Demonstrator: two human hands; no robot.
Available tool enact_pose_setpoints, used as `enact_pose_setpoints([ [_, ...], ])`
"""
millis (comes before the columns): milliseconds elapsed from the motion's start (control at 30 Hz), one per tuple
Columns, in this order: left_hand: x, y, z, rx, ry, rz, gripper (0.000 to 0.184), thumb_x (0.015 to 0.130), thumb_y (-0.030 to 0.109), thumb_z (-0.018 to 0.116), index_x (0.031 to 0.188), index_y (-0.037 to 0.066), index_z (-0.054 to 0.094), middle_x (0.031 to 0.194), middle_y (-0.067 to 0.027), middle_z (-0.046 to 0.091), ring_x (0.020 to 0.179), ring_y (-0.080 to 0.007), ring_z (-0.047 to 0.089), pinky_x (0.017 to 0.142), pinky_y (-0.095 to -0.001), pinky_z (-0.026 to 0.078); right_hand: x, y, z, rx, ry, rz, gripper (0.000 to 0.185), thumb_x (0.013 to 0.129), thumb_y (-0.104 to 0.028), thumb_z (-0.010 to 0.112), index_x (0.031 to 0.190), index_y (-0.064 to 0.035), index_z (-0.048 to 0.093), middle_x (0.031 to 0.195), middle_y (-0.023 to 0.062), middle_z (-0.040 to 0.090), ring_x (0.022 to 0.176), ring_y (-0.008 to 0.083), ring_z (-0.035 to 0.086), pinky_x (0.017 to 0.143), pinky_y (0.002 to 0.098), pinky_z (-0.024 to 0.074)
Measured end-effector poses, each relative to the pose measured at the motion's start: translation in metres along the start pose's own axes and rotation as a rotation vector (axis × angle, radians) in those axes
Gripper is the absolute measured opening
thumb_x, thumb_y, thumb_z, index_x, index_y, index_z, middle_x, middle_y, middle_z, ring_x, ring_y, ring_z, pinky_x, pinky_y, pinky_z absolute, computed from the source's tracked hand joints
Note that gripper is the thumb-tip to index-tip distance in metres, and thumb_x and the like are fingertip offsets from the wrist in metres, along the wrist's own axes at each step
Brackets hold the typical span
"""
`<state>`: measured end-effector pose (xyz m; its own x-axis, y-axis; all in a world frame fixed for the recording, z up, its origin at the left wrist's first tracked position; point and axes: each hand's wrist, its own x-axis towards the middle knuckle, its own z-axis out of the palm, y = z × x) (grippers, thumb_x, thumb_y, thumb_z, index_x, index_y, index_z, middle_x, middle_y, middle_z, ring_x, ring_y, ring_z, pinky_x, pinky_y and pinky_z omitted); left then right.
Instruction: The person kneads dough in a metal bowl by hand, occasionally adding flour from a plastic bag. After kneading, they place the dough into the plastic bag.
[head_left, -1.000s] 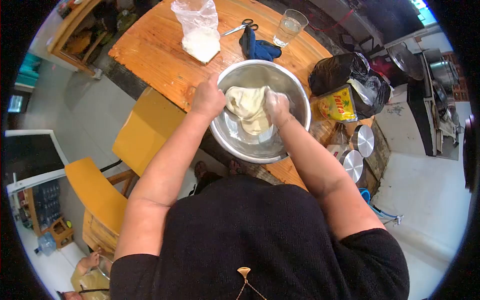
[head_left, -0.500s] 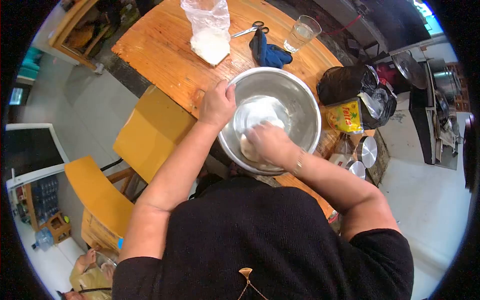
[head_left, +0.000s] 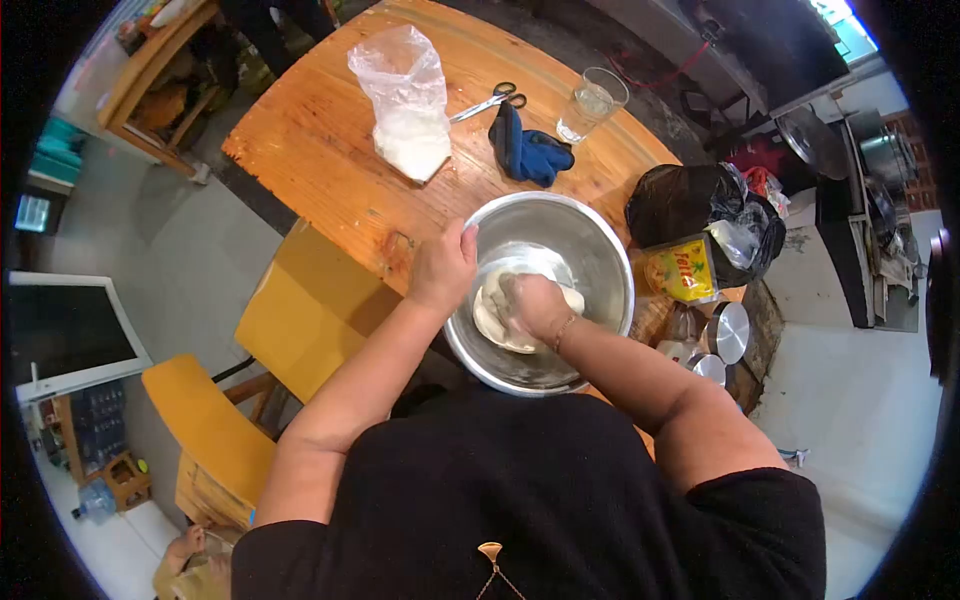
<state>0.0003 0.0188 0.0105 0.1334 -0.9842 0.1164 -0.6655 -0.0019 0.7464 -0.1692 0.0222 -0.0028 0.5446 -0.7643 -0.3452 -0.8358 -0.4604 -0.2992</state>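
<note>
A metal bowl (head_left: 600,262) stands at the near edge of the wooden table. My left hand (head_left: 443,268) grips its left rim, thumb toward the inside. Inside the bowl, my right hand (head_left: 535,308) is closed on pale dough (head_left: 492,318), its fingers partly hidden in it. The dough lies low in the bowl, bunched around my fingers. Whitish smears show on the bowl's bottom behind the hand.
On the table (head_left: 300,130) are a plastic bag of white powder (head_left: 412,140), scissors (head_left: 490,102), a blue cloth (head_left: 535,155), a glass of water (head_left: 590,105), a black bag (head_left: 670,205) and a yellow packet (head_left: 683,270). Another person's hand (head_left: 187,545) shows at lower left.
My right hand has gone from the stretched dough at the bowl's right side down into the dough near the middle. The dough is now bunched up. The bowl and table sit lower in view.
</note>
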Motion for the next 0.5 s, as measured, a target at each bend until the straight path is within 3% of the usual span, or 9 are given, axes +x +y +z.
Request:
enact_pose_setpoints([
  [233, -0.002, 0.0, -0.001, -0.006, 0.024, 0.013, 0.025, 0.092, 0.025, 0.047, 0.083, 0.002, 0.054, 0.067, -0.026, 0.059, 0.066, -0.0461, 0.058, 0.059, -0.0537, 0.044, 0.056, 0.013, 0.013, 0.255, 0.235, 0.27, 0.02, 0.075, -0.019, 0.059, 0.088, -0.004, 0.063, 0.087, 0.0209, 0.064, 0.085, 0.038, 0.062, 0.073, 0.0447, 0.0494],
  [300, -0.004, 0.004, -0.002, 0.005, 0.032, -0.003, 0.025, 0.092, 0.025, 0.046, 0.084, 0.002, 0.054, 0.068, -0.026, 0.059, 0.067, -0.046, 0.058, 0.061, -0.0535, 0.045, 0.068, 0.011, 0.014, 0.464, 0.387, 0.574, 0.025, 0.076, -0.02, 0.059, 0.094, -0.0036, 0.064, 0.092, 0.0226, 0.064, 0.089, 0.0387, 0.061, 0.074, 0.0436, 0.0486],
  [367, -0.006, 0.006, -0.005, 0.021, 0.048, -0.023, 0.025, 0.092, 0.025, 0.046, 0.085, 0.002, 0.055, 0.07, -0.0259, 0.06, 0.068, -0.0458, 0.058, 0.062, -0.0534, 0.045, 0.071, 0.014, 0.008, 0.369, 0.38, 0.538, 0.032, 0.076, -0.023, 0.06, 0.1, -0.0021, 0.064, 0.096, 0.0261, 0.062, 0.092, 0.0384, 0.061, 0.073, 0.043, 0.0482],
  [433, -0.006, 0.009, -0.004, 0.094, 0.026, -0.093, 0.026, 0.092, 0.027, 0.047, 0.086, 0.003, 0.054, 0.073, -0.025, 0.06, 0.071, -0.0458, 0.058, 0.062, -0.0537, 0.044, 0.081, 0.039, 0.011, 0.256, 0.218, 0.277, 0.035, 0.076, -0.022, 0.059, 0.101, 0.0022, 0.063, 0.093, 0.0256, 0.064, 0.088, 0.0351, 0.064, 0.071, 0.0407, 0.0502],
  [467, -0.006, 0.01, -0.004, 0.093, 0.028, -0.093, 0.026, 0.092, 0.027, 0.047, 0.086, 0.003, 0.054, 0.073, -0.025, 0.06, 0.071, -0.0458, 0.058, 0.062, -0.0537, 0.044, 0.084, 0.043, 0.01, 0.692, 0.011, 0.501, 0.03, 0.078, -0.017, 0.059, 0.096, 0.0062, 0.063, 0.09, 0.0194, 0.066, 0.081, 0.0265, 0.064, 0.068, 0.0354, 0.0524],
  [500, -0.007, 0.01, -0.003, 0.12, 0.03, -0.104, 0.026, 0.092, 0.027, 0.047, 0.085, 0.003, 0.054, 0.073, -0.0251, 0.06, 0.071, -0.0457, 0.058, 0.062, -0.0536, 0.044, 0.068, 0.036, -0.003, 0.69, 0.008, 0.503, 0.03, 0.078, -0.017, 0.059, 0.096, 0.0062, 0.063, 0.09, 0.0194, 0.066, 0.081, 0.0265, 0.064, 0.068, 0.0354, 0.0524],
])
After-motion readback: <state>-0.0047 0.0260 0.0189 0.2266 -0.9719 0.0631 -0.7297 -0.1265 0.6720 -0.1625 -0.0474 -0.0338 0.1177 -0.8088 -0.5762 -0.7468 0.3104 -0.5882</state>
